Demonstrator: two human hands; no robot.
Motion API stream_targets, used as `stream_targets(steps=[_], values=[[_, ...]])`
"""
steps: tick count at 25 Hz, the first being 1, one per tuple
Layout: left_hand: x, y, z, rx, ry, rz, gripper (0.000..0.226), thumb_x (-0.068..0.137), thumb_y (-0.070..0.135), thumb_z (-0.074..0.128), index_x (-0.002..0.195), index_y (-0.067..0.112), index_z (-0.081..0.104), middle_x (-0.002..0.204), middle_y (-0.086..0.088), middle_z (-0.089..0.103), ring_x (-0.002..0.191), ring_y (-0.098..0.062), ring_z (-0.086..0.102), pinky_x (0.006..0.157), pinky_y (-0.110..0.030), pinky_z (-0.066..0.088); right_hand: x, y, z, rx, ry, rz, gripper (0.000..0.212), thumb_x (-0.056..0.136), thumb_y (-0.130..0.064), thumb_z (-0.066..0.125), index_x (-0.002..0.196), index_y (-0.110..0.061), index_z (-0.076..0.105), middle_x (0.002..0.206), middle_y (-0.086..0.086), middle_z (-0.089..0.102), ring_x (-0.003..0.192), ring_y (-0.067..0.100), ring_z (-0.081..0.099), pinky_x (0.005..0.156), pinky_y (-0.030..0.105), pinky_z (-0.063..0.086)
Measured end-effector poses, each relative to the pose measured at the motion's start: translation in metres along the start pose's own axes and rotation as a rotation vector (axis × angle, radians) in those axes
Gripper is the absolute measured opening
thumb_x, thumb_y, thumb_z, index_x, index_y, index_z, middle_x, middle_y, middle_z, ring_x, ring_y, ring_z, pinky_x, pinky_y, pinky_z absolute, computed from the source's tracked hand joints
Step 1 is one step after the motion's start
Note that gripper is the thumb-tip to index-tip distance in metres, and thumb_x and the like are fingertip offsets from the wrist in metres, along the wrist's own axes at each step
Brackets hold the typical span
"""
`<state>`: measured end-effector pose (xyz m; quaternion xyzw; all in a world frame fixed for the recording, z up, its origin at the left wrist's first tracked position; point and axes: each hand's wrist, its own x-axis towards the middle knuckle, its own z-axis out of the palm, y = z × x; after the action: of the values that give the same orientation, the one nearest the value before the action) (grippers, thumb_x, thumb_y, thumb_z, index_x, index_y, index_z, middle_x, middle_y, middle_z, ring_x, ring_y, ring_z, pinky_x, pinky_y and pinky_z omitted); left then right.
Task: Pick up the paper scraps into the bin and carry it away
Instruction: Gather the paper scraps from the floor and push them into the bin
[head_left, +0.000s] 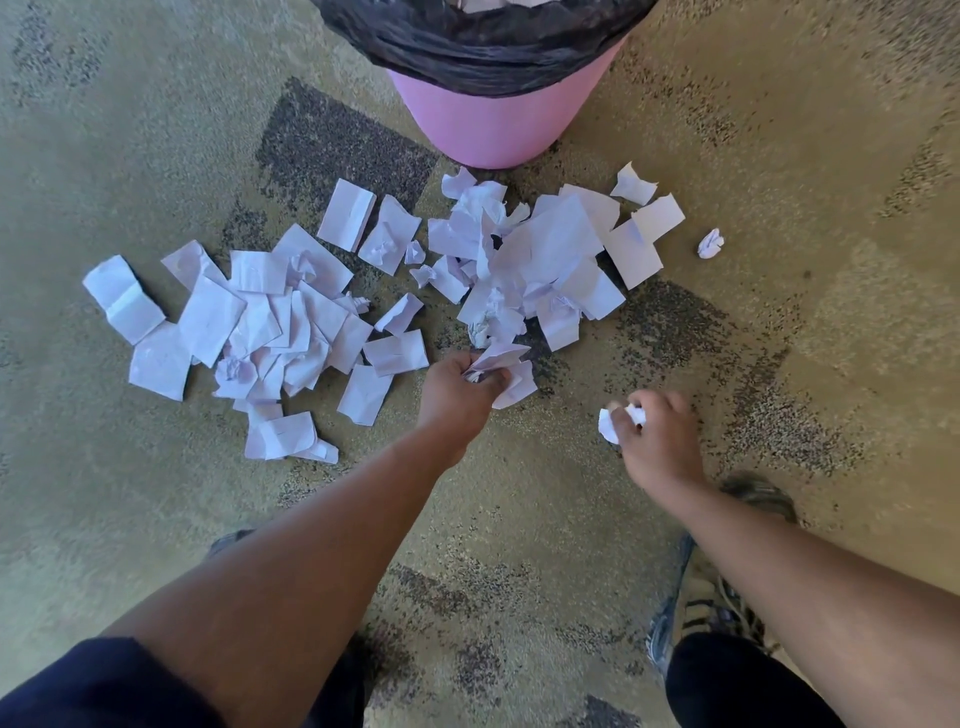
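The pink bin (491, 122) sits at 12 o'clock with its black liner (483, 57) bunched over the rim, so a sloppy toss could catch on the liner and drop back on the carpet (779, 156). Most of the paper scraps (291, 317) are spread from 9 to 1 o'clock. The left hand (460, 387) grips a loose bunch of flat pieces that could slip out, and the right hand (657, 441) pinches a crumpled ball (608, 423) that could easily pop free.

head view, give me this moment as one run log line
left hand: grips scraps | right hand: grips wad | bin: upright beyond pile | most paper on carpet
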<state>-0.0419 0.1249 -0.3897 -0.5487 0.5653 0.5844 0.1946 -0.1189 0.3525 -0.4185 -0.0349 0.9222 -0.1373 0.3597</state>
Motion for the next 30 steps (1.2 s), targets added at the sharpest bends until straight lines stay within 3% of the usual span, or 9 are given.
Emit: stream_targets(steps=[3, 5, 8, 12, 15, 19, 23, 28, 30], values=[[-0.005, 0.003, 0.0, -0.007, -0.008, -0.01, 0.01, 0.093, 0.026, 0.075, 0.095, 0.023, 0.066, 0.076, 0.007, 0.061, 0.058, -0.004, 0.047, 0.051, -0.022, 0.033, -0.007, 0.001, 0.012, -0.058, -0.059, 0.0, 0.053, 0.086, -0.024, 0.082, 0.13, -0.011, 0.055, 0.134, 0.016, 0.043, 0.113, 0.034, 0.051, 0.089, 0.035, 0.047], [-0.006, 0.005, -0.002, 0.004, -0.013, -0.008, 0.019, 0.093, 0.029, 0.076, 0.106, 0.017, 0.068, 0.089, 0.003, 0.07, 0.062, -0.005, 0.055, 0.05, -0.023, 0.033, -0.005, -0.004, 0.017, -0.058, -0.062, -0.022, 0.046, 0.086, -0.012, 0.08, 0.125, -0.012, 0.056, 0.132, 0.015, 0.044, 0.107, 0.032, 0.054, 0.084, 0.031, 0.047], [-0.008, 0.009, -0.008, 0.035, -0.026, 0.006, 0.019, 0.093, 0.028, 0.075, 0.108, 0.017, 0.071, 0.076, 0.004, 0.063, 0.058, -0.007, 0.051, 0.05, -0.022, 0.033, -0.006, -0.006, 0.023, -0.083, -0.1, -0.049, 0.02, 0.091, 0.001, 0.068, 0.103, -0.014, 0.065, 0.122, 0.012, 0.054, 0.091, 0.026, 0.056, 0.063, 0.022, 0.041], [-0.023, 0.03, -0.022, -0.009, -0.074, 0.085, 0.013, 0.093, 0.028, 0.076, 0.103, 0.021, 0.073, 0.079, 0.009, 0.067, 0.067, -0.012, 0.056, 0.059, -0.024, 0.041, -0.013, -0.038, 0.009, 0.18, -0.019, 0.045, 0.025, 0.092, -0.002, 0.066, 0.079, -0.022, 0.061, 0.11, 0.01, 0.061, 0.089, 0.027, 0.057, 0.057, 0.02, 0.033], [-0.055, 0.07, -0.037, -0.057, -0.032, 0.293, 0.008, 0.092, 0.026, 0.077, 0.1, 0.024, 0.075, 0.084, 0.008, 0.075, 0.071, -0.018, 0.067, 0.065, -0.029, 0.048, -0.02, -0.103, -0.032, 0.511, 0.134, -0.148, 0.015, 0.09, -0.011, 0.074, 0.082, -0.021, 0.066, 0.098, 0.004, 0.067, 0.093, 0.025, 0.065, 0.072, 0.037, 0.052], [-0.11, 0.152, -0.066, -0.019, 0.206, 0.826, 0.015, 0.087, 0.019, 0.081, 0.1, 0.02, 0.073, 0.105, -0.003, 0.071, 0.088, -0.012, 0.068, 0.074, -0.023, 0.052, -0.039, -0.201, -0.126, 0.845, 0.334, -0.485, 0.011, 0.089, -0.011, 0.073, 0.087, -0.022, 0.072, 0.089, 0.007, 0.073, 0.087, 0.03, 0.068, 0.078, 0.048, 0.057], [-0.117, 0.228, -0.09, 0.114, 0.481, 1.132, 0.013, 0.088, 0.012, 0.077, 0.101, 0.011, 0.074, 0.109, -0.007, 0.07, 0.103, -0.009, 0.065, 0.085, -0.009, 0.043, -0.032, -0.265, -0.191, 0.819, 0.509, -0.654, 0.023, 0.087, 0.002, 0.067, 0.094, -0.019, 0.066, 0.096, 0.01, 0.071, 0.09, 0.021, 0.068, 0.079, 0.032, 0.055], [-0.073, 0.293, -0.105, 0.394, 0.464, 1.094, 0.011, 0.093, 0.02, 0.064, 0.102, 0.019, 0.07, 0.107, 0.002, 0.059, 0.093, -0.01, 0.057, 0.073, -0.002, 0.033, 0.011, -0.311, -0.228, 0.468, 0.54, -0.632, 0.015, 0.084, -0.004, 0.06, 0.094, -0.01, 0.07, 0.101, 0.007, 0.066, 0.087, 0.016, 0.06, 0.067, 0.013, 0.04], [-0.055, 0.305, -0.107, 0.537, 0.425, 1.047, 0.014, 0.094, 0.02, 0.063, 0.107, 0.016, 0.067, 0.111, -0.003, 0.055, 0.094, -0.016, 0.055, 0.076, -0.013, 0.037, 0.027, -0.32, -0.234, 0.355, 0.484, -0.635, 0.015, 0.085, -0.006, 0.059, 0.095, -0.008, 0.07, 0.098, 0.011, 0.066, 0.083, 0.022, 0.062, 0.06, 0.022, 0.04]])
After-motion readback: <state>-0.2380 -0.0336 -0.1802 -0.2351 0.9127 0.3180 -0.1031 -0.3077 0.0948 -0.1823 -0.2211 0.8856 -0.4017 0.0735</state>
